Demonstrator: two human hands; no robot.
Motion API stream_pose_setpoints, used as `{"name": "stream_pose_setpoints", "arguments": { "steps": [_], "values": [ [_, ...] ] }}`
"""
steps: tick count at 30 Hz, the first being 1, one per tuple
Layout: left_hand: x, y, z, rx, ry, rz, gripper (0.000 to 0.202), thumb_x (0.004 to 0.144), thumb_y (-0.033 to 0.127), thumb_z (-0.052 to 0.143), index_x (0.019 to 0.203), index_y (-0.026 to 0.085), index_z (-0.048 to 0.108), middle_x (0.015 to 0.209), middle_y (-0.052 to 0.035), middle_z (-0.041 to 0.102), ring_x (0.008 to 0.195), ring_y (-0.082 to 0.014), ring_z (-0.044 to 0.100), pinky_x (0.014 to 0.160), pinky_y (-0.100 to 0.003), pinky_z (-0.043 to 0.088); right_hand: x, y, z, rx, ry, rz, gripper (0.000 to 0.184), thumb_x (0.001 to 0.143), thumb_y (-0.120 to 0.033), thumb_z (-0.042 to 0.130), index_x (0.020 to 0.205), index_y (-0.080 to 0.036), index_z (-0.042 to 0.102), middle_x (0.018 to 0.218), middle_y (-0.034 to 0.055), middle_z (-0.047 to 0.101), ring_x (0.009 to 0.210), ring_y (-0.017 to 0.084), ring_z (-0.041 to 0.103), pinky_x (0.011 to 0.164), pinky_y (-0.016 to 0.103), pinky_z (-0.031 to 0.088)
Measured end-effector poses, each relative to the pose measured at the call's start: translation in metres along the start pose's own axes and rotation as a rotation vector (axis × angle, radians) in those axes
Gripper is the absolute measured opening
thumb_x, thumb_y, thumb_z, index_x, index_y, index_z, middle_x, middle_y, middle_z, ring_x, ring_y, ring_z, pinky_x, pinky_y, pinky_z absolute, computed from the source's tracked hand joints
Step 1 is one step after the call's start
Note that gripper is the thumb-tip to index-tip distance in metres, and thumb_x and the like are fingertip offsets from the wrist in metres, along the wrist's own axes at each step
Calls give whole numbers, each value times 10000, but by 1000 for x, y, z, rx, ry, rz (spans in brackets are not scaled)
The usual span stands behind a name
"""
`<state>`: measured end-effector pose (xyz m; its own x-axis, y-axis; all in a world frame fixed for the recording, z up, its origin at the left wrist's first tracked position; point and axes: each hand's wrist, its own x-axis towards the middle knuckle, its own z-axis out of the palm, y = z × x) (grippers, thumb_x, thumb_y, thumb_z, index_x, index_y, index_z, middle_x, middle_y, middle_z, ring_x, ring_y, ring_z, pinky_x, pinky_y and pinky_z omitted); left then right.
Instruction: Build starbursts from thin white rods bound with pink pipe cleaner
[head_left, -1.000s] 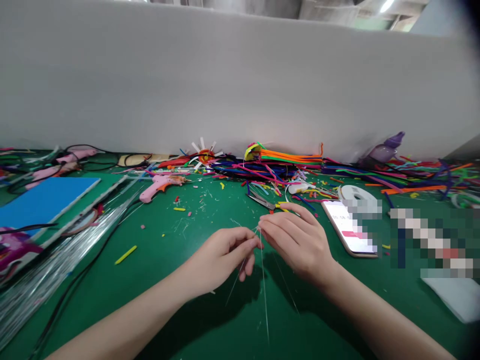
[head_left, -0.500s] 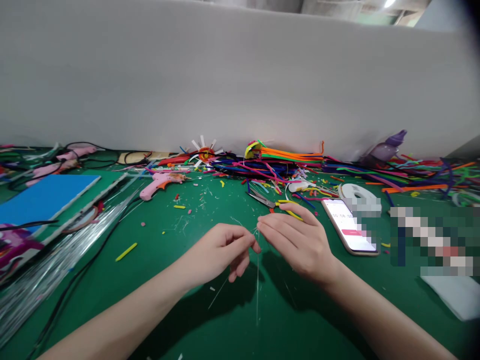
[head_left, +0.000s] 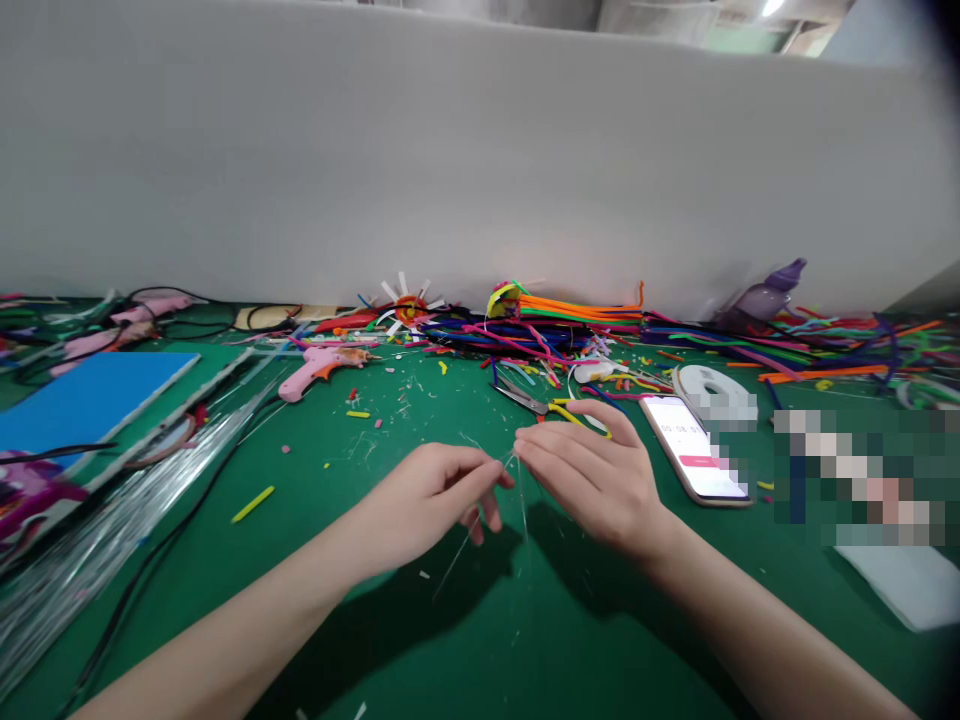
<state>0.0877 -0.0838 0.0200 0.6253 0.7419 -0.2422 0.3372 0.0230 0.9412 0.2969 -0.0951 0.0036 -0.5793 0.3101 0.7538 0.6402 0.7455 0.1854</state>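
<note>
Over the middle of the green table, my left hand is closed, its thumb and forefinger pinched together. My right hand also pinches, fingers pressed together and tips pointing left, just apart from the left fingertips. Between the fingertips runs a thin clear thread, with strands hanging down below; their exact ends are hard to see. Scissors with yellow handles lie partly open just beyond my right hand. The strands are too fine to tell whether they are line or glue string.
A pink glue gun lies at the back left, near a blue board and a bundle of shiny clear strips. Colourful pipe cleaners line the back. On the right are a phone, a white tape roll and a purple bottle.
My left hand has shifted slightly, its lower fingers curling in a little. The hanging strands have swung slightly. My right hand stays nearly where it was.
</note>
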Motion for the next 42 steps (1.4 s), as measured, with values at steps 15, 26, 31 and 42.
{"name": "stream_pose_setpoints", "arguments": {
  "steps": [15, 26, 31, 42],
  "values": [
    [3, -14, 3, 742, 459, 462, 122, 878, 281, 538, 885, 191, 620, 866, -28, 653, 814, -162, 577, 727, -291, 440, 0, -3, 7, 42, 15, 113, 170, 793, -87, 645, 943, -166, 627, 921, 2, 734, 830, 112, 678, 946, 365, 416],
    [-2, -4, -10, 677, 306, 355, 152, 904, 267, 496, 824, 184, 596, 817, -4, 635, 699, -119, 553, 623, -234, 392, -8, -1, 10, 42, -40, 32, 194, 841, -108, 583, 1008, -192, 630, 1042, -9, 718, 922, 125, 660, 997, 384, 362],
    [-8, 4, -12, 588, 267, 329, 195, 918, 325, 472, 908, 216, 633, 877, 11, 661, 784, -129, 585, 706, -243, 416, -8, -3, 10, 69, 25, 69, 200, 844, -112, 582, 1016, -204, 627, 1021, -10, 725, 887, 123, 669, 971, 383, 371],
    [-7, 4, -2, 502, 314, 359, 162, 885, 282, 515, 817, 201, 638, 795, 9, 661, 721, -126, 586, 676, -235, 434, -9, -7, 12, 83, 78, 121, 189, 823, -119, 614, 976, -226, 642, 994, -27, 732, 839, 127, 685, 955, 393, 382]
  ]
}}
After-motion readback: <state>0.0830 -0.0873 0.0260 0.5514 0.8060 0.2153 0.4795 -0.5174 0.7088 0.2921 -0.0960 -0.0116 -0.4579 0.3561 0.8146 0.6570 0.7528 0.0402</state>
